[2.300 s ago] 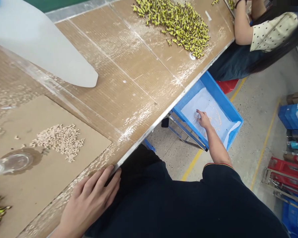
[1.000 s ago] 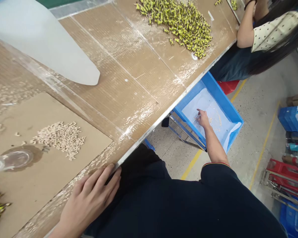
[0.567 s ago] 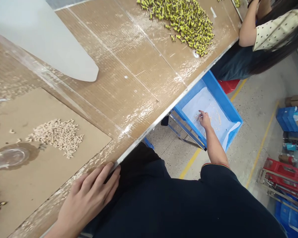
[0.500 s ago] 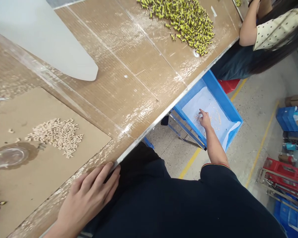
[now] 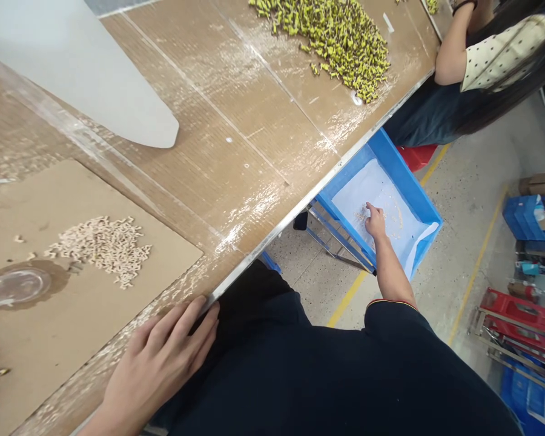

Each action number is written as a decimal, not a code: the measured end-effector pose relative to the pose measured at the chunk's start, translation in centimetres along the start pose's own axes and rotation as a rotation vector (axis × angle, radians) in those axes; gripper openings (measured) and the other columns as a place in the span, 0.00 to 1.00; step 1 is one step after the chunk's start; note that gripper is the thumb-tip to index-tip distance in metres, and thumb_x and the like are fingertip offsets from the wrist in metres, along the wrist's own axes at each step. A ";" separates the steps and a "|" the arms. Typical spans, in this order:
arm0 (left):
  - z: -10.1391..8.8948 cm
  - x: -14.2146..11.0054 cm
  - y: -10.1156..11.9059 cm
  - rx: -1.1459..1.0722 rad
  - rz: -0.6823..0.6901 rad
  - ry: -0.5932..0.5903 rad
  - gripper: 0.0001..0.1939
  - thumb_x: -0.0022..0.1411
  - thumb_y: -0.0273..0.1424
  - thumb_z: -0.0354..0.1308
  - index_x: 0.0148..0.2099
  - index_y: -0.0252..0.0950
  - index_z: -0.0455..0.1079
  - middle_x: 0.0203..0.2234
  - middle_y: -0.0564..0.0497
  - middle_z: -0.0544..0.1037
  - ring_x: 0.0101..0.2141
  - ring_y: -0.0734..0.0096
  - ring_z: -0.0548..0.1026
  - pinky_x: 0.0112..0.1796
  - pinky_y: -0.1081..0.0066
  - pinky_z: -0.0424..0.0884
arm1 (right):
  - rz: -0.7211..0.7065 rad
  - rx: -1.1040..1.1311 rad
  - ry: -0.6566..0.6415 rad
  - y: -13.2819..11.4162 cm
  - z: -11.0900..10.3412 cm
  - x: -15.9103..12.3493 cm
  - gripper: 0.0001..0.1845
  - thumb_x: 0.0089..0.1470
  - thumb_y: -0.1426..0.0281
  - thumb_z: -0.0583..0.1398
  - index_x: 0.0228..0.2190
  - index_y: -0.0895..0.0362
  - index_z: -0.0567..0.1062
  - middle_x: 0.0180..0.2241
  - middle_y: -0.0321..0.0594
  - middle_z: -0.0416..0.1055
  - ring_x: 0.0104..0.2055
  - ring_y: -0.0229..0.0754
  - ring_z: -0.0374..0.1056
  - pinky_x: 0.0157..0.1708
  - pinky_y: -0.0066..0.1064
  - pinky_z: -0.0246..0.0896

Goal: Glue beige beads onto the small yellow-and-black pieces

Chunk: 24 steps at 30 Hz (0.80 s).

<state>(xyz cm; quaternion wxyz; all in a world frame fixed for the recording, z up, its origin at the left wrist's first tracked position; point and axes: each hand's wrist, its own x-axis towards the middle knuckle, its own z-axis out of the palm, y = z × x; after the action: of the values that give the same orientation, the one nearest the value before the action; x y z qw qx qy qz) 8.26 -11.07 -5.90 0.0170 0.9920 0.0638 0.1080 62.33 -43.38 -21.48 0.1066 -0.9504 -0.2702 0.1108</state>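
My left hand [image 5: 166, 351] lies flat over the table's metal edge, its fingers stretched out and holding nothing. Off to the right, my right hand [image 5: 375, 220] reaches down into a blue plastic tray [image 5: 418, 200]. Its index finger is extended and the other fingers are partly bent; nothing shows in its grasp. White lining paper [image 5: 350, 192] covers the tray's bottom, with small pale pieces [image 5: 399, 213] scattered on it near the hand. A heap of similar small beige pieces [image 5: 104, 245] sits on a cardboard sheet [image 5: 131, 321] beyond my left hand.
Yellow-and-dark small parts [image 5: 340, 45] are heaped on the taped cardboard tabletop [image 5: 200, 163]. A white curved panel [image 5: 104, 79] overhangs the upper left. A clear round dish [image 5: 20, 286] stands on the cardboard sheet. A co-worker's arm [image 5: 454, 57] is at upper right. Blue bins [image 5: 523, 218] stand farther right.
My right hand has shifted very slightly within the tray, its fingers a little more bent. My left hand stays on the table edge. The whole view has moved slightly.
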 end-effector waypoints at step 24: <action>-0.4 0.7 -0.1 0.053 0.046 0.032 0.18 0.67 0.32 0.67 0.57 0.36 0.75 0.53 0.41 0.82 0.48 0.54 0.79 0.48 0.58 0.71 | 0.063 0.031 -0.005 0.3 1.0 -0.7 0.43 0.47 0.76 0.54 0.66 0.59 0.65 0.50 0.53 0.75 0.57 0.60 0.65 0.61 0.59 0.66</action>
<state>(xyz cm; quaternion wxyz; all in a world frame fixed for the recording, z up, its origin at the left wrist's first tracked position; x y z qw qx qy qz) 8.86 -10.85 -5.40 -0.0128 0.9914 0.0442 0.1225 61.59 -43.83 -22.41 0.1172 -0.9565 -0.2386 0.1205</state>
